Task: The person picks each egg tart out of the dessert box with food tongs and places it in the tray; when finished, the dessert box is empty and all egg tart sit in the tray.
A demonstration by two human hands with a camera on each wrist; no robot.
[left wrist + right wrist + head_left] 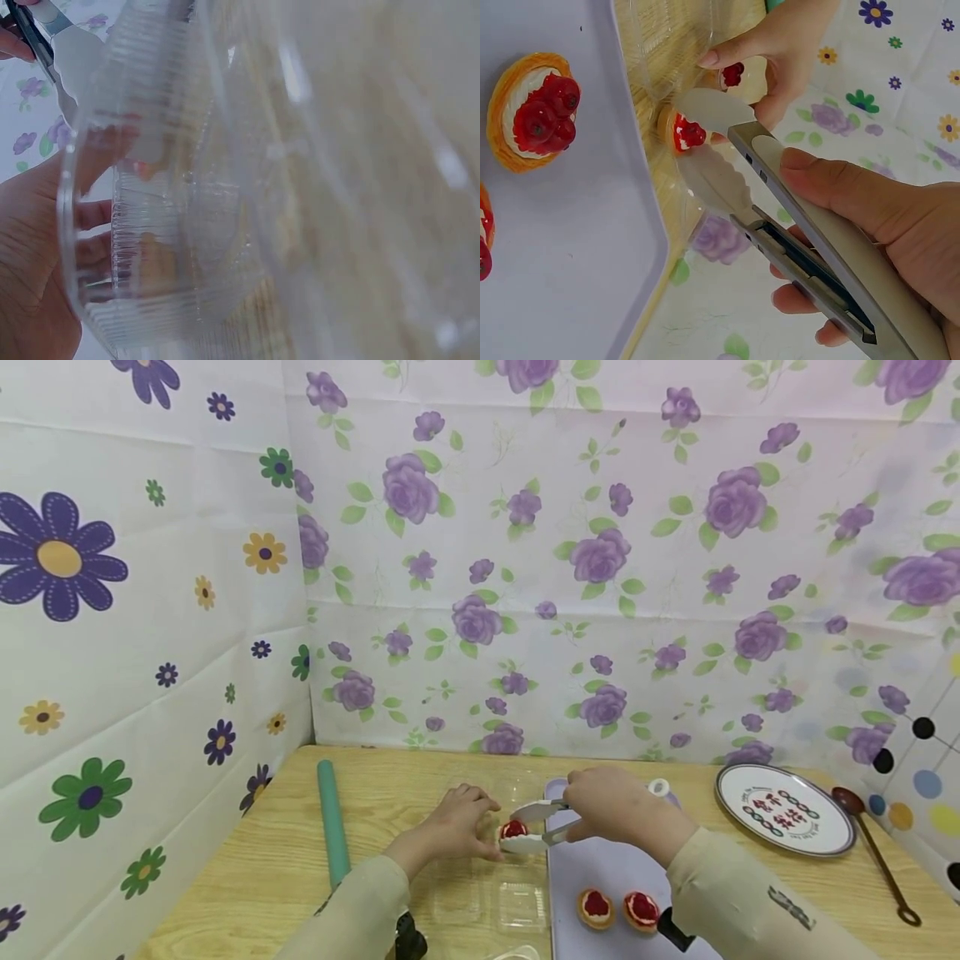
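Observation:
My left hand grips the side of a clear plastic container, its fingers showing through the wall. In my right hand are metal tongs with pale scalloped tips. Those tips stand on either side of a small red-berry tart at the container; whether they press on it I cannot tell. Another berry tart shows beside the left hand in the right wrist view. On the lavender tray lie two more tarts, one left and one right.
A teal rolling pin lies at the left. At the right are a white plate with printed decoration and a brown ladle. More clear plastic compartments stand nearer me. Flowered sheets rise behind the wooden table.

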